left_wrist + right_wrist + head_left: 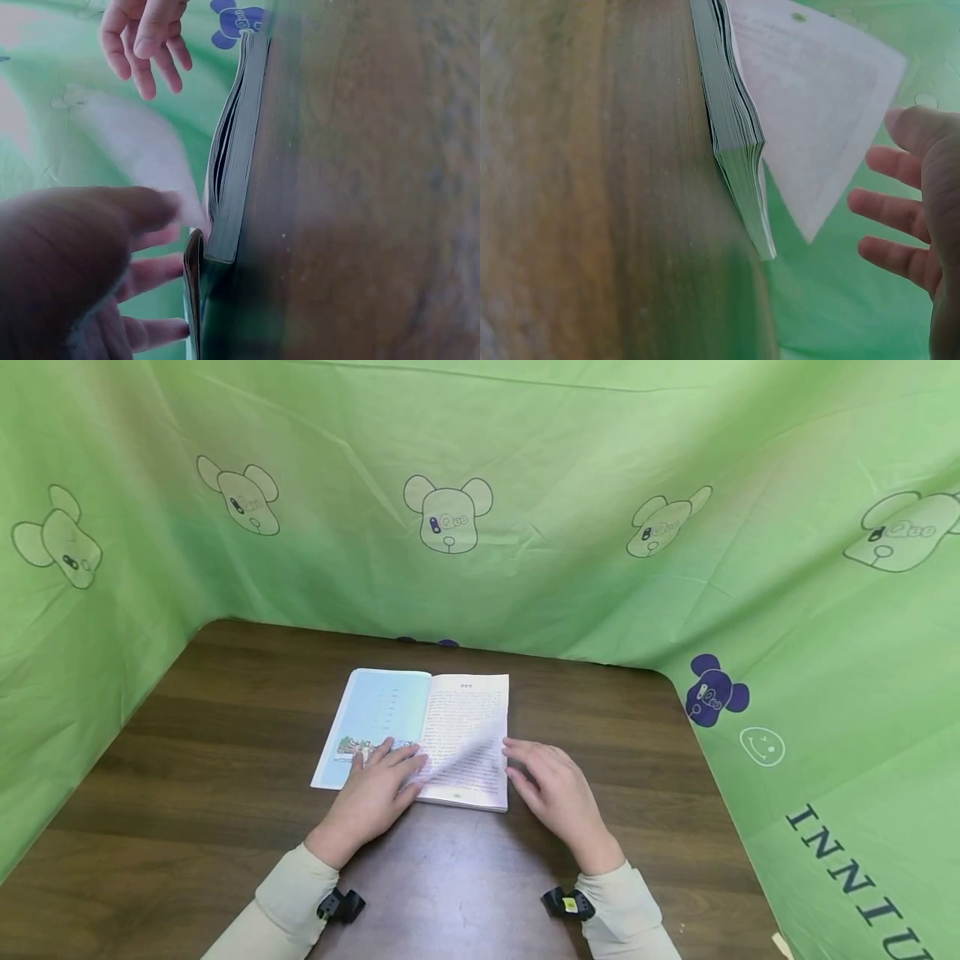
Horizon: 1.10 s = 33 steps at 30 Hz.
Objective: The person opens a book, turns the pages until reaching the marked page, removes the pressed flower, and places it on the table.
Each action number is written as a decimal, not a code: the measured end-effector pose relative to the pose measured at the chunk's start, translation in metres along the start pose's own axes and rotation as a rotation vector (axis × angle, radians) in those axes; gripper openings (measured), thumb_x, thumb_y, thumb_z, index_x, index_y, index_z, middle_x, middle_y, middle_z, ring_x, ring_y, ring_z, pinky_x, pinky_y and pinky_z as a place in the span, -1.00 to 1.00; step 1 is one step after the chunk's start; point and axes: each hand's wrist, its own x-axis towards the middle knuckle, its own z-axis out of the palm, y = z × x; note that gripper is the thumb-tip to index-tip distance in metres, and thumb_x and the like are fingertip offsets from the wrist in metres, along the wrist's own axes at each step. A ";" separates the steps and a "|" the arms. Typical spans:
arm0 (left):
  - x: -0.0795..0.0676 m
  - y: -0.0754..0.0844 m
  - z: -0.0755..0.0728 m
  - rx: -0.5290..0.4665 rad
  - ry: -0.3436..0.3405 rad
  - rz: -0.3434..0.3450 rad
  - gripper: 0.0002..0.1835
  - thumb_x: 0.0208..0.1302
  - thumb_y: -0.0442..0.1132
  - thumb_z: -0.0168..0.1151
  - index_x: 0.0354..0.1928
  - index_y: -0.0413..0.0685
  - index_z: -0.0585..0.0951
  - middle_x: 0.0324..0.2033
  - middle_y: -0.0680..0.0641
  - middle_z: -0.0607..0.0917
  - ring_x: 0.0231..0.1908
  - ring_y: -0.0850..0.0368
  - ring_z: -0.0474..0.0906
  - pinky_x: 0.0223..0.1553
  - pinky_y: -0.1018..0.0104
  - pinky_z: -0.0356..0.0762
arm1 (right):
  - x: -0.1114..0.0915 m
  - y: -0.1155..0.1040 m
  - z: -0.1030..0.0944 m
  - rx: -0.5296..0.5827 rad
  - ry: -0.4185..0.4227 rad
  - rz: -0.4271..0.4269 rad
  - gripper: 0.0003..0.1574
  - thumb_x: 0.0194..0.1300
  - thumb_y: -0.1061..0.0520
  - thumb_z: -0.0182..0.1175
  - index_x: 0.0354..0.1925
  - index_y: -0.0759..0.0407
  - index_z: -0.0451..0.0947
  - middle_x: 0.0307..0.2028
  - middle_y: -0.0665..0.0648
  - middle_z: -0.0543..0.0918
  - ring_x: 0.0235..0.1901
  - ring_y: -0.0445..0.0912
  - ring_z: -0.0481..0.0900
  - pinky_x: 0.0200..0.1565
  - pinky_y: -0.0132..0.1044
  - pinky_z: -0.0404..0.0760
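An open book [465,718] lies on the table, its left page light blue with a small picture, its right page full of print. In the right wrist view a single page [825,112] stands raised off the thick right-hand stack; it is blurred in the left wrist view. My left hand [378,785] rests with spread fingers on the lower left page, its thumb by the spine. Just beyond the book's right edge is my right hand [558,785], fingers loosely extended with nothing gripped. Whether its thumb touches the raised page's edge, I cannot tell.
The dark wooden table [247,710] carries the book near its middle. Green cloth [525,585] printed with bear heads hangs behind and along both sides. A black band with a device [341,906] is on the left wrist, another [567,904] on the right.
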 end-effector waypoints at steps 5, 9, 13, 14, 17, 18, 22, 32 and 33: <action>0.003 -0.003 -0.003 -0.067 0.128 -0.033 -0.25 0.37 -0.08 0.37 0.51 -0.08 0.34 0.35 -0.19 0.54 0.34 -0.19 0.47 0.29 -0.32 0.39 | 0.001 0.000 0.001 0.017 -0.075 0.036 -0.61 0.39 0.07 0.32 0.14 0.12 0.65 0.14 0.05 0.72 0.15 -0.01 0.67 0.22 -0.01 0.55; 0.004 -0.006 -0.003 -0.082 0.236 -0.027 0.05 0.21 -0.16 0.52 0.61 -0.15 0.08 0.46 -0.30 0.34 0.43 -0.23 0.32 0.37 -0.20 0.34 | 0.001 -0.001 0.002 0.014 -0.198 0.059 -0.55 0.33 0.06 0.38 0.16 0.09 0.63 0.18 0.06 0.70 0.24 0.02 0.61 0.28 0.04 0.49; 0.003 -0.007 -0.004 -0.030 0.314 -0.015 0.24 0.08 -0.18 0.62 0.64 -0.10 -0.05 0.58 -0.33 0.03 0.52 -0.32 0.06 0.39 -0.35 0.20 | 0.001 -0.002 0.002 0.031 -0.314 0.077 -0.46 0.30 0.02 0.42 0.21 0.10 0.61 0.25 0.11 0.64 0.33 0.08 0.53 0.34 0.13 0.42; 0.003 -0.007 -0.004 -0.017 0.325 -0.012 0.26 0.05 -0.19 0.63 0.64 -0.08 -0.06 0.59 -0.32 -0.04 0.54 -0.33 0.00 0.39 -0.39 0.15 | 0.001 -0.003 0.002 0.039 -0.343 0.086 -0.43 0.30 0.01 0.42 0.23 0.10 0.60 0.28 0.12 0.62 0.35 0.09 0.51 0.36 0.15 0.39; 0.003 -0.008 -0.005 0.028 0.344 0.007 0.28 0.02 -0.19 0.65 0.64 -0.06 -0.05 0.61 -0.31 -0.18 0.57 -0.35 -0.17 0.39 -0.48 0.02 | 0.000 -0.003 0.002 0.065 -0.427 0.112 -0.35 0.30 -0.05 0.42 0.30 0.08 0.57 0.36 0.14 0.55 0.42 0.11 0.42 0.42 0.18 0.30; 0.002 -0.008 -0.005 0.039 0.344 0.014 0.28 0.01 -0.19 0.65 0.64 -0.06 -0.05 0.62 -0.30 -0.21 0.58 -0.35 -0.21 0.39 -0.50 -0.03 | -0.001 -0.003 0.003 0.071 -0.453 0.119 -0.32 0.30 -0.07 0.41 0.32 0.08 0.55 0.39 0.14 0.52 0.44 0.10 0.39 0.44 0.18 0.26; 0.002 -0.008 -0.006 0.076 0.326 0.026 0.24 0.02 -0.22 0.64 0.63 -0.04 0.01 0.63 -0.26 -0.22 0.59 -0.35 -0.30 0.40 -0.54 -0.16 | -0.002 -0.003 0.003 0.087 -0.533 0.133 -0.27 0.34 -0.14 0.37 0.37 0.09 0.51 0.45 0.12 0.44 0.49 0.09 0.31 0.48 0.21 0.17; 0.005 -0.006 -0.003 0.131 0.200 0.060 0.09 0.14 -0.27 0.54 0.63 0.10 0.10 0.65 -0.09 -0.09 0.62 -0.21 -0.31 0.44 -0.51 -0.28 | -0.007 -0.005 -0.002 0.108 -0.579 0.179 -0.31 0.33 -0.15 0.37 0.33 0.07 0.57 0.45 0.08 0.44 0.50 0.10 0.28 0.48 0.26 0.11; 0.005 -0.006 -0.004 0.137 0.186 0.057 0.07 0.16 -0.27 0.52 0.63 0.09 0.11 0.65 -0.08 -0.06 0.62 -0.19 -0.29 0.45 -0.49 -0.28 | -0.007 -0.005 -0.001 0.105 -0.579 0.176 -0.32 0.33 -0.16 0.37 0.32 0.06 0.57 0.46 0.07 0.44 0.50 0.10 0.28 0.48 0.26 0.11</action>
